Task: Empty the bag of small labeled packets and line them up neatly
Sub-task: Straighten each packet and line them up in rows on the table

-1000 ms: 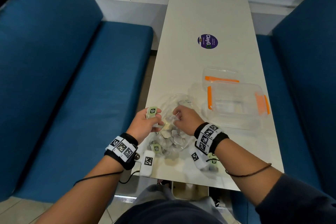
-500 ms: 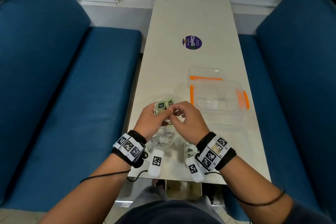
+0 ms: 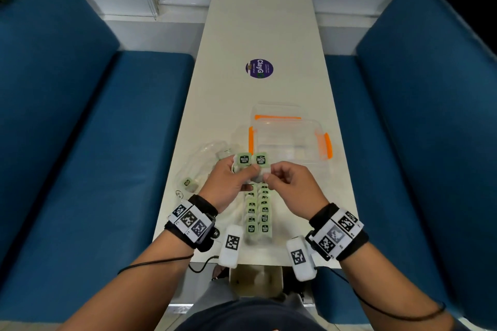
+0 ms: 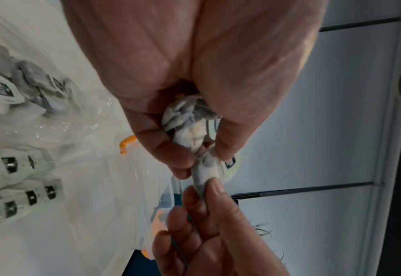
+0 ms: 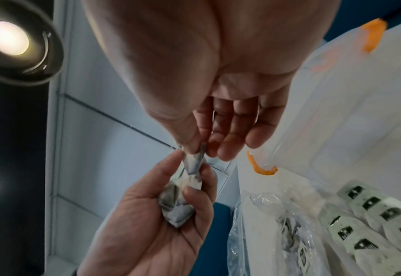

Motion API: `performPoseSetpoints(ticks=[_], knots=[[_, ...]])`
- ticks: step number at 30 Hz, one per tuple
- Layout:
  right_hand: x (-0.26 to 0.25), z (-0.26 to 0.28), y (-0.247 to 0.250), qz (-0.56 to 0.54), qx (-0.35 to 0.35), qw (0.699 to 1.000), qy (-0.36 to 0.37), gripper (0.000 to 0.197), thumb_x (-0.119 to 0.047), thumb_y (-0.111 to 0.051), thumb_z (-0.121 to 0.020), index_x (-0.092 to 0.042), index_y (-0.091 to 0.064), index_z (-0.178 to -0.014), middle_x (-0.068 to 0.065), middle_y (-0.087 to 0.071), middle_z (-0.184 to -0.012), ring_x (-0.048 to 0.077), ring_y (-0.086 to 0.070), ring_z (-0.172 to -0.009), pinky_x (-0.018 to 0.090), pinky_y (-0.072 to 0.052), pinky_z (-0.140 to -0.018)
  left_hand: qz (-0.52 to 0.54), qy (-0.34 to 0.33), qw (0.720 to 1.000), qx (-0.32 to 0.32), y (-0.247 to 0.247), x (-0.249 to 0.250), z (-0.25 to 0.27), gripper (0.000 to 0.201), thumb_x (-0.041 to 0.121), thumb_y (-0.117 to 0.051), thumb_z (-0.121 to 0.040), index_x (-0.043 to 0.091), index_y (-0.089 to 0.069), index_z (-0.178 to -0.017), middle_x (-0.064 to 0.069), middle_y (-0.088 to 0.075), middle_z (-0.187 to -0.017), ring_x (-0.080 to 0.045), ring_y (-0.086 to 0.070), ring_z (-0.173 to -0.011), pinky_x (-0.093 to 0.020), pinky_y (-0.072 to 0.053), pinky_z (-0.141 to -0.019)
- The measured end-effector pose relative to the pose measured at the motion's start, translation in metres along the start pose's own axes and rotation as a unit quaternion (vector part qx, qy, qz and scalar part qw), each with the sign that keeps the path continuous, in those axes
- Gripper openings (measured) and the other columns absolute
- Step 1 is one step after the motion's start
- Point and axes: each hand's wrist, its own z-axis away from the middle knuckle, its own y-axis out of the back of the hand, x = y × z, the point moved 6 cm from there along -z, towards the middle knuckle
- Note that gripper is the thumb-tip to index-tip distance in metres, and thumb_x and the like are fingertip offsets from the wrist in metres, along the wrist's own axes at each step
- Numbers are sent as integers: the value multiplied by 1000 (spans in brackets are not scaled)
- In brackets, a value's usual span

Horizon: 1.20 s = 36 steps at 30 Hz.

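My left hand (image 3: 239,172) is raised over the table and grips a bunch of small white packets (image 3: 251,161) with green labels. My right hand (image 3: 270,174) pinches one packet of that bunch (image 4: 206,171) between thumb and forefinger, as the right wrist view also shows at the pinched packet (image 5: 194,160). Below the hands, two neat rows of packets (image 3: 258,213) run toward the table's near edge. The clear plastic bag (image 3: 200,162) lies crumpled to the left with a few packets (image 4: 29,82) still inside it.
A clear container with orange clips (image 3: 291,142) stands right of the hands, its lid (image 3: 277,113) behind it. A purple round sticker (image 3: 259,68) marks the white table (image 3: 258,29) farther back. Blue bench seats flank the table on both sides.
Both hands have come up out of the bag. The left now holds a bunch of packets, and the right has moved in to pinch one of them.
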Motion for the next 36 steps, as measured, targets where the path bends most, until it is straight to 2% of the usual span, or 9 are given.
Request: performPoseSetpoints(ticks=[3,5,8,10,15,20,24,31,36], knots=[[1,6,20,-18,23,1000,-2,19,-15,-70,-96,-1,-64,-84,9,-59,-73,17,-60,-71,24,-49,-68,-2,-6,1000,18,-9,3,1,8,11,-71,-94,14,-68,-100,-7,-71,-86,-20,-69,-79,-29,-53,-63],[2,9,31,-29,30,999,-5,19,-13,-69,-96,2,-62,-85,10,-59,-75,12,-62,-71,22,-51,-69,3,-3,999,39,-12,4,2,9,10,-71,-93,15,-68,-99,-5,-68,-84,-20,-67,-77,-28,-51,-61],[7,12,42,-28,31,999,-9,15,-15,-69,-96,-7,-64,-84,2,-59,-73,15,-59,-72,33,-52,-73,-9,4,999,49,-16,6,3,6,11,-71,-93,15,-68,-97,-4,-66,-83,-19,-65,-74,-27,-50,-59],[8,14,46,-25,29,999,-6,13,-17,-69,-96,-14,-66,-83,-1,-61,-73,17,-57,-72,34,-51,-73,-27,-2,999,48,-22,9,3,6,14,-72,-93,14,-69,-98,-4,-66,-83,-18,-64,-72,-29,-48,-60],[13,15,48,-4,19,1000,11,20,-24,-69,-96,-25,-63,-76,-6,-59,-71,15,-50,-66,33,-44,-67,-135,-100,985,39,-35,30,3,18,16,-82,-86,13,-72,-101,0,-66,-76,-11,-58,-65,-22,-48,-59],[17,17,47,-2,17,1000,9,24,-26,-69,-95,-31,-61,-73,-10,-58,-68,11,-47,-61,29,-41,-64,-198,-146,969,34,-43,34,-2,16,13,-82,-84,20,-75,-97,4,-68,-77,-10,-58,-65,-27,-51,-67],[19,16,46,-3,23,1000,0,27,-26,-69,-95,-35,-61,-71,-12,-59,-68,13,-54,-67,28,-44,-66,-223,-170,958,67,-41,32,-4,7,12,-76,-89,17,-78,-95,7,-77,-95,-10,-71,-92,-29,-56,-89],[19,14,45,-73,16,997,-35,12,-16,-68,-97,-18,-67,-85,3,-70,-80,13,-68,-72,26,-53,-71,-247,-186,948,79,-40,37,0,5,14,-73,-93,13,-77,-96,9,-75,-97,-2,-68,-94,-15,-50,-86],[21,13,41,-167,2,983,-79,9,-12,-65,-98,-5,-70,-97,5,-74,-88,16,-67,-74,29,-53,-73,-337,-253,906,44,-44,42,6,6,15,-69,-95,19,-74,-97,8,-72,-98,-4,-65,-95,-13,-47,-87]])
